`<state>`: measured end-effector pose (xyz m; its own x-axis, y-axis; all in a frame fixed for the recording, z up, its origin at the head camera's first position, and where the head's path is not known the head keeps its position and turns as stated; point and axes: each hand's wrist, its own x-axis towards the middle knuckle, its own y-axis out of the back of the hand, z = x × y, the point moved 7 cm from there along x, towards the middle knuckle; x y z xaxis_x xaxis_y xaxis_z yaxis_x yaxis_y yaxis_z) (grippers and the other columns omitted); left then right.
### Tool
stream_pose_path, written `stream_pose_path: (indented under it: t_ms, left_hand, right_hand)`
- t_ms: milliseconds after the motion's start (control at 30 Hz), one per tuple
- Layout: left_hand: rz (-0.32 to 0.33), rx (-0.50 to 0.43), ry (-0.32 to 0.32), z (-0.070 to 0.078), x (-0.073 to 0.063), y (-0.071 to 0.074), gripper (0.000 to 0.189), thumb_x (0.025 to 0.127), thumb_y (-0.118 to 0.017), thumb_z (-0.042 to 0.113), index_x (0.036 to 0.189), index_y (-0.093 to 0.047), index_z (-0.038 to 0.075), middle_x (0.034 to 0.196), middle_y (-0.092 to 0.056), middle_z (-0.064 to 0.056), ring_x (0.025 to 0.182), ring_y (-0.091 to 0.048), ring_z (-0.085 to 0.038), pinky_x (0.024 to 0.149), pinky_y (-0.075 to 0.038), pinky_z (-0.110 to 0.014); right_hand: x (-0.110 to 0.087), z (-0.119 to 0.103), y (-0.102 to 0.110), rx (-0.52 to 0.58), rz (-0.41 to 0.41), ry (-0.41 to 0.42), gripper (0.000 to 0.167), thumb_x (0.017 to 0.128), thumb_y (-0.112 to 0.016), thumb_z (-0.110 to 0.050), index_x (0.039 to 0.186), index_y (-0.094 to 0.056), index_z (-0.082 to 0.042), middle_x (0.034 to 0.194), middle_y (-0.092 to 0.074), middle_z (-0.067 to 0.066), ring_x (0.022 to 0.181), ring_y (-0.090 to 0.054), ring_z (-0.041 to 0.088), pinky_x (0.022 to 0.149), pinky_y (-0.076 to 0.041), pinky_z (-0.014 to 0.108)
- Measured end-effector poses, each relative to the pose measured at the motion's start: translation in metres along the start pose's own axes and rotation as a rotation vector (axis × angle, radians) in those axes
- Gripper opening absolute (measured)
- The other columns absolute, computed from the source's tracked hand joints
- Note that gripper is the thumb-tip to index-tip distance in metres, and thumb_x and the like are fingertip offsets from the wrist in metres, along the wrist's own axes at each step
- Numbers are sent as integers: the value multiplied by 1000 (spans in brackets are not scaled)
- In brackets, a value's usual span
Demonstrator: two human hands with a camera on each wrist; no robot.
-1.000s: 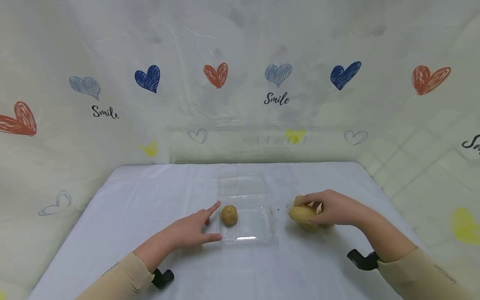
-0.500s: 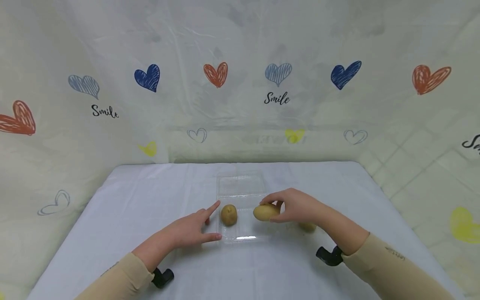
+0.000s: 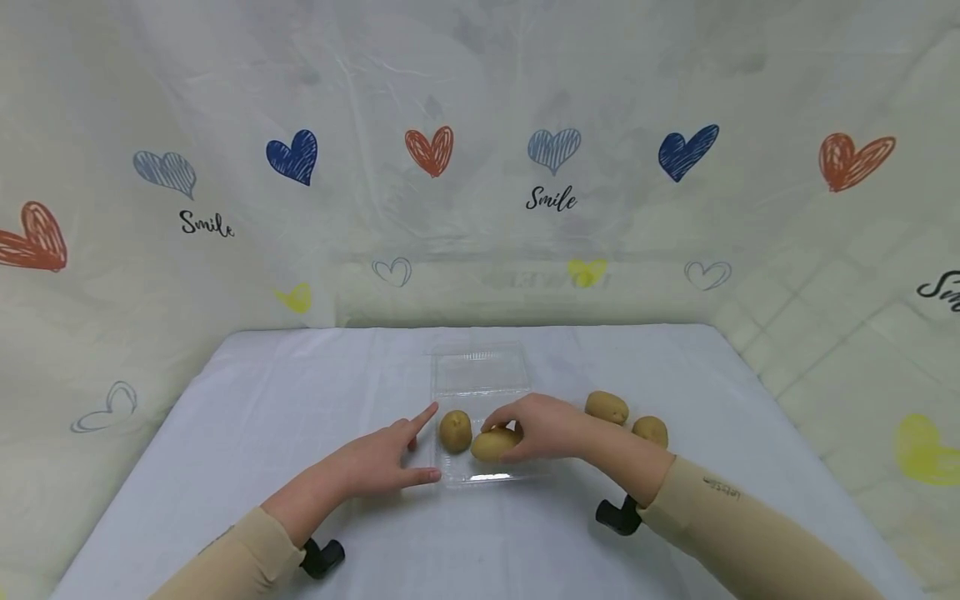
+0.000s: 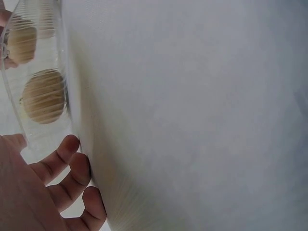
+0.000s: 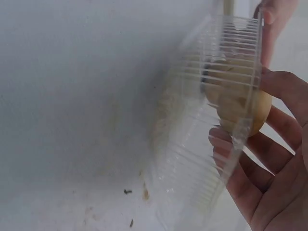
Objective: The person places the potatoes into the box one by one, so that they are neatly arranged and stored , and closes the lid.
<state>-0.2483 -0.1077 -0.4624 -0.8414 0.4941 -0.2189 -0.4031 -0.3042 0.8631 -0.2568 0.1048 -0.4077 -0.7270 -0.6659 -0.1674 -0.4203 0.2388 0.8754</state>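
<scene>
A clear plastic clamshell container (image 3: 480, 373) lies unfolded on the table, its lid toward the back. One round potato (image 3: 454, 432) sits at the left of its tray. My right hand (image 3: 551, 429) grips a second, longer potato (image 3: 491, 447) between thumb and fingers, inside the tray beside the first. In the right wrist view the ribbed container wall partly covers this held potato (image 5: 262, 111). My left hand (image 3: 375, 463) is at the tray's left edge, index finger and thumb stretched out by the rim; its other fingers (image 4: 72, 175) bend loosely and hold nothing.
Two more potatoes, one farther back (image 3: 607, 407) and one nearer (image 3: 650, 430), lie on the white cloth (image 3: 420, 542) right of the container; my right forearm partly covers that area. Dark dirt crumbs (image 5: 127, 191) dot the cloth. A heart-printed sheet (image 3: 480, 225) hangs behind the table.
My right hand has picked up a potato from the pile at the right, carried it left and lowered it into the tray. The left hand has stayed at the container's edge.
</scene>
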Motion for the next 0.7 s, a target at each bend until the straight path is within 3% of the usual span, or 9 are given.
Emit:
stream_pose_path:
  t_ms: [300,700]
  left_hand:
    - [-8,0,6,0,0,-1,102,81,-61,74,160,-12,34,104,-53,5,87,-53,-11,79,-46,-38]
    - [-22,-7,9,2,-2,1,103,80,-63,74,160,-11,34,106,-53,5,89,-53,-10,80,-46,-38]
  right_hand:
    - [14,1,-23,-17,-79,8,32,83,-82,-31,113,-73,-26,98,-66,-19,84,-58,2,80,-50,27]
    - [12,9,-23,82,-109,-73,38,84,-81,-26,120,-73,-20,114,-66,-10,92,-63,7,85,-51,29]
